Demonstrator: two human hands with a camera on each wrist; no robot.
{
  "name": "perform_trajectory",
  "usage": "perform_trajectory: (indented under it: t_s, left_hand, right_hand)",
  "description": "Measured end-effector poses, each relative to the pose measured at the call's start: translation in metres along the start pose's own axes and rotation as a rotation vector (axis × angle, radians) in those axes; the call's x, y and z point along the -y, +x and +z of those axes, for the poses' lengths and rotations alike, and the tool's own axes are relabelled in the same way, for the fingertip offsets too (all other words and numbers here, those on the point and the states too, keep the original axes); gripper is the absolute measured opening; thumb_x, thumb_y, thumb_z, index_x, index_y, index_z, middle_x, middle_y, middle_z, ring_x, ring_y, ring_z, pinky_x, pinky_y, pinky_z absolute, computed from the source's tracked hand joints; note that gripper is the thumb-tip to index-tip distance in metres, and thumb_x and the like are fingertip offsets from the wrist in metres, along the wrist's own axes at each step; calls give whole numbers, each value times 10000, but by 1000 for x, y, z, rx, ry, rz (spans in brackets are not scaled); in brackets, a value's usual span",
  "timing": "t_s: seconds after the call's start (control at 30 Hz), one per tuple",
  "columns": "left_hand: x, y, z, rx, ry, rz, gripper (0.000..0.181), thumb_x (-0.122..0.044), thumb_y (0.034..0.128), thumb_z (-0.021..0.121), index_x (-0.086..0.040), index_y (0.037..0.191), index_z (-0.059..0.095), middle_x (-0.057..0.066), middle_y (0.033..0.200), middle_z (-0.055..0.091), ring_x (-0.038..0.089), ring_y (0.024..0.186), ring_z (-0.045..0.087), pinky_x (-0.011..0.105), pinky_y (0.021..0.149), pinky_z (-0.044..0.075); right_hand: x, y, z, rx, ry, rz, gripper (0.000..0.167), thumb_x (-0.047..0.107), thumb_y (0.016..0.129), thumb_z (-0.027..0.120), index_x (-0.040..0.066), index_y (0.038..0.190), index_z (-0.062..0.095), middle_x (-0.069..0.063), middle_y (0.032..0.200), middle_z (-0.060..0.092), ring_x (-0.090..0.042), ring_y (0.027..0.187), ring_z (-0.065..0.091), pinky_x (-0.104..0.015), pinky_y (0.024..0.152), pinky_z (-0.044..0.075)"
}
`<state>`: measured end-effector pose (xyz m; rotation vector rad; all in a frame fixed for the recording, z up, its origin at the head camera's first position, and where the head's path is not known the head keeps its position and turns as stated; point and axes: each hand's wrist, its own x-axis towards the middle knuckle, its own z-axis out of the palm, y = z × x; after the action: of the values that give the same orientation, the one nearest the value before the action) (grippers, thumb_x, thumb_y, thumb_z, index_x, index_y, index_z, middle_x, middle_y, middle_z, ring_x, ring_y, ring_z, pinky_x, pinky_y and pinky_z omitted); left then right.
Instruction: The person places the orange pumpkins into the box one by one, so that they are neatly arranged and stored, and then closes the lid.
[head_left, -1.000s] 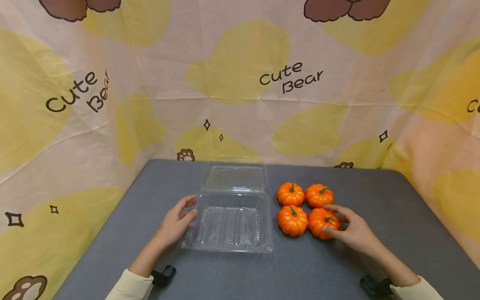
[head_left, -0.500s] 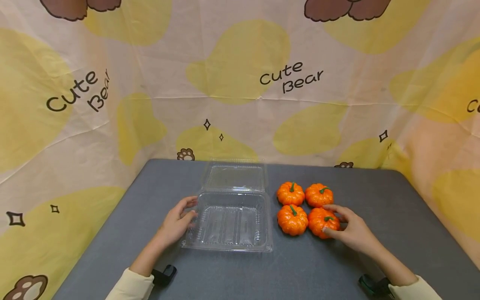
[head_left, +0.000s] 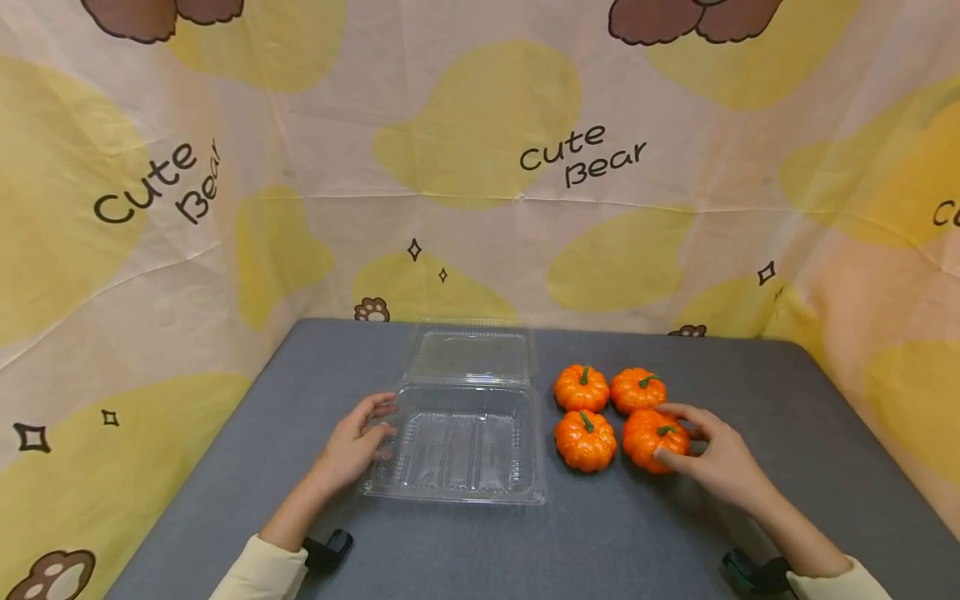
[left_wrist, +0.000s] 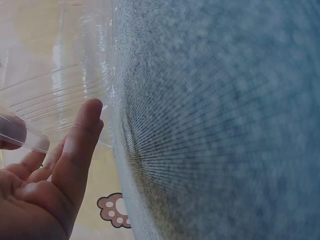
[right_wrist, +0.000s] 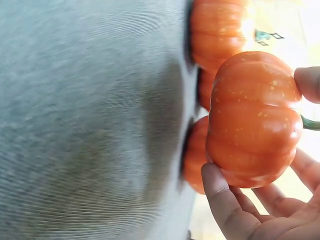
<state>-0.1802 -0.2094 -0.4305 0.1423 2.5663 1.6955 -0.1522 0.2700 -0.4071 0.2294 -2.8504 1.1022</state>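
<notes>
My right hand (head_left: 716,457) grips an orange pumpkin (head_left: 656,440) between thumb and fingers; the right wrist view shows this pumpkin (right_wrist: 254,120) raised off the grey surface, with the hand (right_wrist: 280,212) around it. Three more pumpkins rest on the table: front left (head_left: 586,441), back left (head_left: 581,388) and back right (head_left: 638,391). A clear plastic container (head_left: 461,493) lies with its lid (head_left: 471,354) folded back. My left hand (head_left: 351,446) holds its left side, thumb and fingers on either side of the wall, as the left wrist view shows by the hand (left_wrist: 52,185).
The grey table (head_left: 480,550) ends in a back edge against a printed cloth backdrop (head_left: 465,142). More cloth hangs along the left and right sides. Black bands with devices sit at both wrists.
The front right pumpkin has come up off the table and shifted slightly right and back in my right hand, parting from the front left one. My left hand and the container have stayed put.
</notes>
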Motion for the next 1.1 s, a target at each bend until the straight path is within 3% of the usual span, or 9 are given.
perform_trajectory:
  t_s: [0.33,0.6,0.87,1.1]
  left_hand:
    - [1,2,-1,12,-5,1,460,-16,959,429,-56,1416,403,280,1399,472,418,1117,595,372,710,599]
    - [0,2,-1,16,-7,-2,462,-9,957,423,-50,1416,400,286,1393,475,423,1117,595,374,712,598]
    - [1,2,-2,25,-6,2,461,-17,963,425,-50,1422,392,290,1398,470,421,1124,591,367,710,598]
    - [3,2,-3,31,-15,-1,459,-27,968,432,-56,1424,389,284,1407,464,416,1128,586,374,715,597]
  right_hand:
    - [20,2,-13,-1,66,-8,576,291,809,776,170,1328,557,-183,1385,498,-358,1073,593,-213,704,537]
    - [41,6,-13,19,132,-31,578,291,814,772,193,1339,551,-162,1407,481,-335,1099,593,-188,750,539]
    - [62,13,-1,33,210,-33,578,256,786,797,189,1315,575,-106,1367,527,-111,998,604,-220,737,559]
    - [79,19,10,35,246,-76,550,243,779,801,195,1288,599,-90,1351,545,-308,1095,602,-271,803,561]
